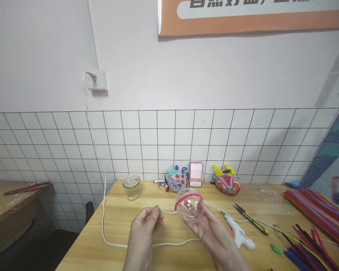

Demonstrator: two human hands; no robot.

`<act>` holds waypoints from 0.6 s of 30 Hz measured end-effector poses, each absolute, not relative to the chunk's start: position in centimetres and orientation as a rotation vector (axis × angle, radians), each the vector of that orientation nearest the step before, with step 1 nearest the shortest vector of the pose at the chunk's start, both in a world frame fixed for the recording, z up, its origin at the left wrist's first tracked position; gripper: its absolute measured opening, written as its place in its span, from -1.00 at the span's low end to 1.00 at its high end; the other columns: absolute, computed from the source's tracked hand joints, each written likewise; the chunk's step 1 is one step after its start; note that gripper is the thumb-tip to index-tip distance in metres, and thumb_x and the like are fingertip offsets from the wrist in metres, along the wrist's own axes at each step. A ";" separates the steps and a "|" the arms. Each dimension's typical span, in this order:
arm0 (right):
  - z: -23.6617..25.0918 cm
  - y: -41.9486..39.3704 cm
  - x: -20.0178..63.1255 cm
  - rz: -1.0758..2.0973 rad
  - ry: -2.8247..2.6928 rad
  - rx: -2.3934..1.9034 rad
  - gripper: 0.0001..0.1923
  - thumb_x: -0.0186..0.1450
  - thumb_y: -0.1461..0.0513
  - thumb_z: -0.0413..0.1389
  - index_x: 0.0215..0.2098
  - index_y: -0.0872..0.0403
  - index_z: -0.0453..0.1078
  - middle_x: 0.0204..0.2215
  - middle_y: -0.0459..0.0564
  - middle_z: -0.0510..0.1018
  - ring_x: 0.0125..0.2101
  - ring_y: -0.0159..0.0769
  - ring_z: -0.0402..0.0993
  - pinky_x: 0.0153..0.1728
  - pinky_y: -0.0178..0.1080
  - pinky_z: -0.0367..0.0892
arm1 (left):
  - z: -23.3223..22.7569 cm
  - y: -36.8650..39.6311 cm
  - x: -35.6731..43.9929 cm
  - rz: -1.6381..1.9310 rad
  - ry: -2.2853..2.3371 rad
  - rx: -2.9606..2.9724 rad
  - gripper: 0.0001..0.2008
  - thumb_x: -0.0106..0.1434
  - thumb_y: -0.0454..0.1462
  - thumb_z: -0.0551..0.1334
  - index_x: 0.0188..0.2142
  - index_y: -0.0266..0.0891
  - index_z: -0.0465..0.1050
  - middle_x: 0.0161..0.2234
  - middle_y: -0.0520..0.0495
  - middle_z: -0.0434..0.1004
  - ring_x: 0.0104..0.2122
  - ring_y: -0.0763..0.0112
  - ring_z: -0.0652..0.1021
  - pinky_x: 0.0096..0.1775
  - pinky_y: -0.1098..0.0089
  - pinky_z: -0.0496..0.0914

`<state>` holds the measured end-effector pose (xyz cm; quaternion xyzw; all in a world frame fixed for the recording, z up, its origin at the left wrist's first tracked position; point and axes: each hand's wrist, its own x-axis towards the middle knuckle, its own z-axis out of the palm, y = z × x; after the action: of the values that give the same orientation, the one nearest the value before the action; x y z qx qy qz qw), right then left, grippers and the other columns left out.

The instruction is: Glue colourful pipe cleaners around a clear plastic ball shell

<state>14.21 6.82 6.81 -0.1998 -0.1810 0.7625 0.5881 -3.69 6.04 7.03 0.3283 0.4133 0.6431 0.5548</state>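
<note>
A: Our right hand point(211, 229) cups the clear plastic half-sphere point(190, 207) from below, fingers curled round its underside, open side tilted up and away from us. Our left hand point(144, 229) is pinched nearly closed, thumb against fingertips, holding what looks like the loose end of the pink pipe cleaner point(186, 198) that runs along the dome's rim, though we cannot tell the grip exactly.

B: That rim worries us. The shell is smooth, glossy and thin, the pipe cleaner fuzzy and springy. If we tug too hard with the left, the fuzzy wire may well peel off the edge.

A: And the dome is held above the wooden table point(121, 229), not resting on it. A slack right grip could let something that slick roll out.

B: The white glue gun point(237, 231) lies just beside our right wrist, its white cable point(107, 229) looping in front of and behind our hands. A snag on that cord could drag the gun.

A: The small snips point(250, 218) lie further right, the bundle of coloured pipe cleaners point(316, 218) beyond. A glass jar point(131, 187) stands at the back left, two bright felt-like fish figures point(203, 182) against the tiled wall.
</note>
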 end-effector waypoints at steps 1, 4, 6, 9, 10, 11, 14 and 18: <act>6.8 6.8 14.3 1.771 -0.418 -0.468 -0.79 0.08 0.18 0.32 -0.33 0.10 0.54 -0.24 0.06 0.67 -0.19 -0.16 0.59 -0.07 -0.13 0.40 | 7.1 6.1 -3.8 1.526 0.987 0.761 -0.66 -0.14 -0.07 0.45 -0.60 -0.29 0.46 -0.69 0.07 0.42 -0.66 0.59 0.36 -0.57 0.56 0.23; 6.6 6.9 14.6 1.773 -0.390 -0.456 -0.82 0.07 0.19 0.33 -0.37 0.09 0.55 -0.28 0.05 0.68 -0.22 -0.17 0.60 -0.08 -0.12 0.41 | 7.3 6.1 -3.9 1.539 1.031 0.743 -0.59 -0.08 0.03 0.38 -0.63 -0.27 0.39 -0.79 0.12 0.31 -0.75 0.63 0.26 -0.66 0.57 0.11; 6.5 6.9 14.7 1.778 -0.375 -0.446 -0.82 0.08 0.19 0.33 -0.36 0.10 0.56 -0.29 0.05 0.68 -0.22 -0.17 0.60 -0.08 -0.12 0.42 | 7.3 6.0 -3.8 1.529 1.066 0.776 -0.54 -0.01 0.08 0.31 -0.67 -0.26 0.35 -0.84 0.12 0.25 -0.78 0.62 0.21 -0.68 0.56 0.06; 6.4 6.9 14.7 1.791 -0.367 -0.445 -0.82 0.08 0.20 0.33 -0.36 0.11 0.56 -0.29 0.06 0.68 -0.22 -0.16 0.60 -0.12 -0.14 0.44 | 7.1 5.9 -3.7 1.514 1.089 0.839 -0.52 0.03 0.09 0.28 -0.69 -0.26 0.33 -0.86 0.12 0.23 -0.79 0.62 0.19 -0.69 0.55 0.04; 6.4 6.9 14.7 1.791 -0.367 -0.445 -0.83 0.09 0.20 0.33 -0.36 0.11 0.56 -0.30 0.06 0.68 -0.23 -0.17 0.60 -0.14 -0.15 0.45 | 7.1 5.9 -3.7 1.506 1.080 0.857 -0.53 0.02 0.08 0.28 -0.68 -0.27 0.36 -0.84 0.11 0.25 -0.79 0.62 0.21 -0.68 0.55 0.06; 6.4 6.9 14.7 1.788 -0.368 -0.447 -0.84 0.10 0.20 0.32 -0.36 0.11 0.56 -0.30 0.06 0.68 -0.23 -0.18 0.61 -0.15 -0.17 0.45 | 7.0 5.9 -3.6 1.494 1.063 0.881 -0.55 0.01 0.07 0.30 -0.65 -0.28 0.39 -0.82 0.10 0.29 -0.78 0.60 0.24 -0.67 0.55 0.09; 6.4 6.9 14.7 1.779 -0.380 -0.458 -0.81 0.10 0.19 0.31 -0.35 0.13 0.55 -0.31 0.07 0.68 -0.25 -0.21 0.61 -0.14 -0.19 0.45 | 7.0 6.0 -3.5 1.451 1.025 0.958 -0.62 -0.10 0.01 0.39 -0.60 -0.30 0.50 -0.74 0.01 0.45 -0.73 0.53 0.35 -0.63 0.51 0.20; 6.6 6.8 14.6 1.785 -0.399 -0.455 -0.79 0.10 0.16 0.31 -0.36 0.13 0.55 -0.30 0.06 0.68 -0.23 -0.20 0.61 -0.11 -0.16 0.44 | 6.9 6.2 -3.2 1.441 1.036 0.994 -0.68 -0.16 -0.06 0.44 -0.60 -0.29 0.54 -0.63 -0.11 0.58 -0.64 0.42 0.48 -0.55 0.45 0.33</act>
<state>14.61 6.84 6.58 -0.1954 -0.1714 0.7660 0.5880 -3.23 6.16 6.87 0.4156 0.4334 0.6024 0.5259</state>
